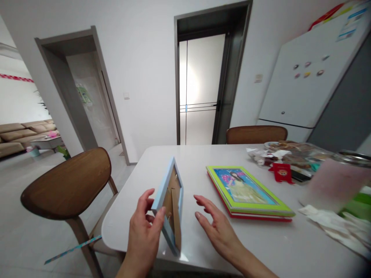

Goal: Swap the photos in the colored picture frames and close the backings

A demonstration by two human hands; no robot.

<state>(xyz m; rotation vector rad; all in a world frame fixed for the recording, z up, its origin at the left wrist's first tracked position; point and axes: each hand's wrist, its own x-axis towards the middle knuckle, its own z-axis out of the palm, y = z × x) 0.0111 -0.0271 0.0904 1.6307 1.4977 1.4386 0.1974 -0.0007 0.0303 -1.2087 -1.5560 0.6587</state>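
Through my remote view, the left hand (145,227) has its thumb and fingers clamped on a light-blue picture frame (165,185), held upright near the table's close edge, a brown support strut (174,208) showing on its back. Its lower edge seems to rest on the tabletop, though I see it too obliquely to be sure. The right hand (217,227) is empty, thumb and fingers apart, between this frame and the stack beside it. I judge this as a steadying hold; shifting the frame calls for a firm pinch, as it stands on a narrow edge.

On the glossy white table (194,158), a lime-green picture frame (246,187) lies on a red-edged item (261,218). Past it I see a red packet (282,173), plastic bags (301,148) and a pinkish container (333,185). Wooden chairs (69,185) flank the table; beyond are a pale door (203,77), a refrigerator (292,92) and a sofa (23,133).
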